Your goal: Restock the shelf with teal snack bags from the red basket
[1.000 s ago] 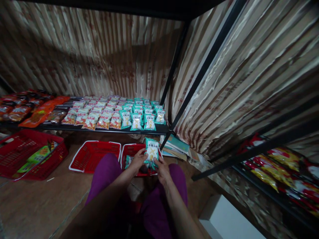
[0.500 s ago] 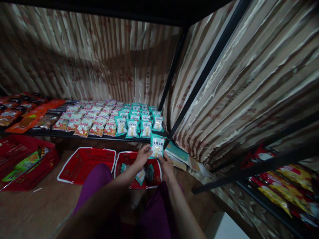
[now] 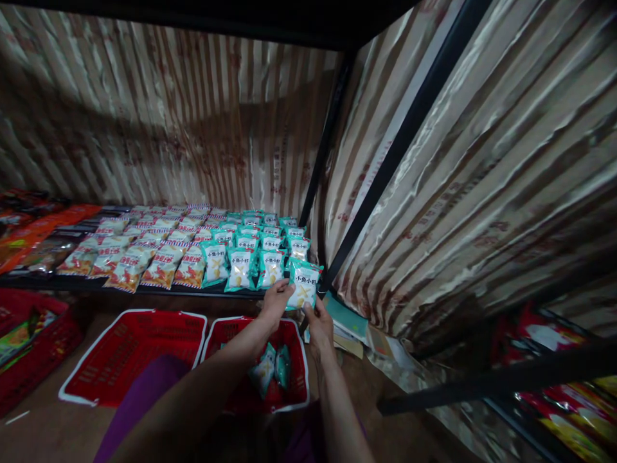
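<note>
Left hand (image 3: 278,305): fingers gripping left edge of teal-and-white plastic snack bag (image 3: 303,285).
Right hand (image 3: 319,325): gripping its lower right.
Bag: upright (label facing viewer), at black metal shelf's (image 3: 231,293) front right corner.

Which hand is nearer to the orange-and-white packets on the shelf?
Left. The left hand is right of the orange-and-white packets, holding the left edge of a green packet; the right hand, farther right, holds its lower right.
</note>
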Tool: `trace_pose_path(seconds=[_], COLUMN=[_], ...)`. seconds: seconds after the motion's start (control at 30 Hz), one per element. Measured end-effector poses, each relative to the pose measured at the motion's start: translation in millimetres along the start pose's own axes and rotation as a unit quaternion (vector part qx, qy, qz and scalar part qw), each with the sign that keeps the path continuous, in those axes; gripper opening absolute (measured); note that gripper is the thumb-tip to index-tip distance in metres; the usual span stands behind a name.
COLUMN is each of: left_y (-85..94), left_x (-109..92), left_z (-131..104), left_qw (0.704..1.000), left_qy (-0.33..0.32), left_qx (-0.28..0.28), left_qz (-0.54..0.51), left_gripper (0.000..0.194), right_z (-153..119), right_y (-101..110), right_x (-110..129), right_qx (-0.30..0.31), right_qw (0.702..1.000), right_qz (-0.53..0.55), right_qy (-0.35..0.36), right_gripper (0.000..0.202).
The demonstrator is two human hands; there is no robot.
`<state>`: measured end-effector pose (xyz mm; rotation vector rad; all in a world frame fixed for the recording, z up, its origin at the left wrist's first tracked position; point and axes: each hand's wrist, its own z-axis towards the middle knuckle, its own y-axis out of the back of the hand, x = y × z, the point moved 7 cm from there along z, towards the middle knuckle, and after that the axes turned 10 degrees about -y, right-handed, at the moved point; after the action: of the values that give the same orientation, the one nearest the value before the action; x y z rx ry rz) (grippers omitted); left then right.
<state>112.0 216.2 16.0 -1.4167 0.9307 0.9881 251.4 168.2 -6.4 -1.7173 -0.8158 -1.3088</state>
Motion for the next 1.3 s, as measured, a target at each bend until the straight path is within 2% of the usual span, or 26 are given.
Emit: trace_pose_path(seconds=[0.17, 0.33, 0.57, 0.73, 0.97, 1.3], left_y=[-11.8, -22.0, -35.5, -44.3, -50.0, -56.4], left_x=[0, 5, -10, -22, -14, -9], left_z=[19, 31, 36, 36, 38, 43], left_qw=[1.000, 0.991, 0.942, 0.922, 0.916, 0.918], left_qy=[-0.021, -0.069, -0.160, -0.155, -0.155, -0.136], left_qx=[-0.006, 0.020, 0.032, 0.035, 0.042, 0.043], left_qz=[0.010, 0.109, 0.294, 0.354, 0.367, 0.370], left_gripper=[0.043, 0.052, 0.053, 0.056, 0.058, 0.060], right_z=[28, 42, 44, 47, 53, 66], right_y=[-7, -18, -36, -40, -47, -48], right_x=[10, 28, 35, 26, 17, 4], right_qx=[-0.048, -0.092, -0.109, -0.120, -0.127, -0.134], right_qw=[0.989, 0.960, 0.911, 0.882, 0.840, 0.836], right_qz=[-0.118, -0.221, -0.326, -0.368, -0.431, -0.441], right_qy=[0.070, 0.145, 0.230, 0.270, 0.303, 0.296], right_gripper=[0.061, 0.055, 0.054, 0.057, 0.056, 0.054])
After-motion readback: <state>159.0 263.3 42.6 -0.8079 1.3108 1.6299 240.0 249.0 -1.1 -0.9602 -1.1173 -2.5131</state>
